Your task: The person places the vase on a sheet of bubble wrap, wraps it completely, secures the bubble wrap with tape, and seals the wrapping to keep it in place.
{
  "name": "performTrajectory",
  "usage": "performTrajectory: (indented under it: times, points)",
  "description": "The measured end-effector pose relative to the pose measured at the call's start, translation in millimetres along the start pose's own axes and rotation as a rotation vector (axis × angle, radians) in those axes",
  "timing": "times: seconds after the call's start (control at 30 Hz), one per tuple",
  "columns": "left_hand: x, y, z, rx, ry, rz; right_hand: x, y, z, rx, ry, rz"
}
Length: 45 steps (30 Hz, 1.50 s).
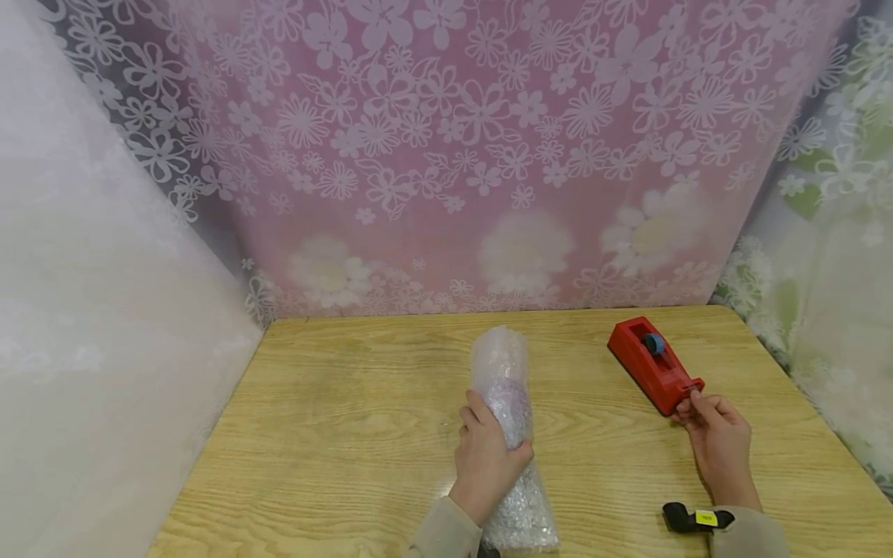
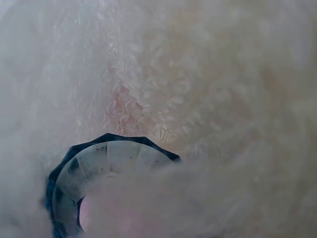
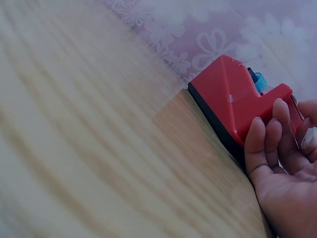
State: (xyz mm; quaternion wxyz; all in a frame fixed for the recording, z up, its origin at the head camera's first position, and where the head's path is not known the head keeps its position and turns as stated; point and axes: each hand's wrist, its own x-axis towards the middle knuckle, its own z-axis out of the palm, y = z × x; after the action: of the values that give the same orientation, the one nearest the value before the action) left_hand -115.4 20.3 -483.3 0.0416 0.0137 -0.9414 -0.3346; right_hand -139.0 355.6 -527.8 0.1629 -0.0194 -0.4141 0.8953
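Note:
A roll of clear bubble wrap (image 1: pixel 504 411) lies lengthwise on the table, and my left hand (image 1: pixel 487 461) grips it around the middle. In the left wrist view, a round, faceted glass-like rim with a dark blue edge (image 2: pixel 111 148) shows at the wrapped bundle's end; the rest is hidden by blurred wrap (image 2: pixel 124 64). To the right stands a red tape dispenser (image 1: pixel 649 368) with a blue core. At its cutter end, my right hand (image 1: pixel 718 442) pinches the tape between thumb and forefinger. The other fingers (image 3: pixel 255 139) curl beside the dispenser's front.
The wooden table (image 1: pixel 335 434) ends at a pink floral curtain (image 1: pixel 446 155) behind. Pale sheets hang at the left (image 1: pixel 105 310) and right (image 1: pixel 837 271). A black wrist camera mount (image 1: pixel 687 518) sits by the right cuff.

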Motion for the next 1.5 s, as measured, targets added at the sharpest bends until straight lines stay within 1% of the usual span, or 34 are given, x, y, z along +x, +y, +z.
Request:
performTrajectory:
  times: [0.23,0.33,0.43,0.67,0.8,0.97,1.1,1.37,1.43,1.5]
  points:
    - [0.6,-0.9,0.6,0.004,0.011,0.003,3.0,-0.3,-4.2,-0.029,-0.042,0.035]
    - [0.8,-0.9,0.2,0.003,0.008,0.001,5.2,-2.6,-3.4,-0.038,-0.041,0.06]
    - [0.8,-0.7,-0.2,0.003,0.003,0.003,5.3,-5.0,1.0,-0.051,-0.001,0.066]
    - [1.5,0.5,-1.8,0.014,-0.007,-0.003,8.4,-4.5,11.8,-0.1,0.189,0.035]
    - [1.4,0.4,-1.9,0.02,0.003,-0.004,11.0,-2.2,14.7,-0.143,0.268,0.014]
    - [2.0,-0.4,-0.8,0.027,0.005,-0.001,12.8,2.4,15.9,-0.213,0.307,-0.035]
    - [2.7,-0.6,-0.2,0.027,0.008,0.005,13.9,4.4,17.6,-0.253,0.322,-0.066]
    - [2.0,-0.1,0.1,0.026,0.013,0.002,13.6,7.6,18.0,-0.335,0.376,-0.087]
    - [1.9,-0.3,-0.5,0.025,0.015,0.002,12.6,7.9,17.8,-0.314,0.378,-0.075]
    - [1.9,-0.1,-0.6,0.026,0.014,0.003,10.5,7.0,17.1,-0.248,0.382,-0.074]
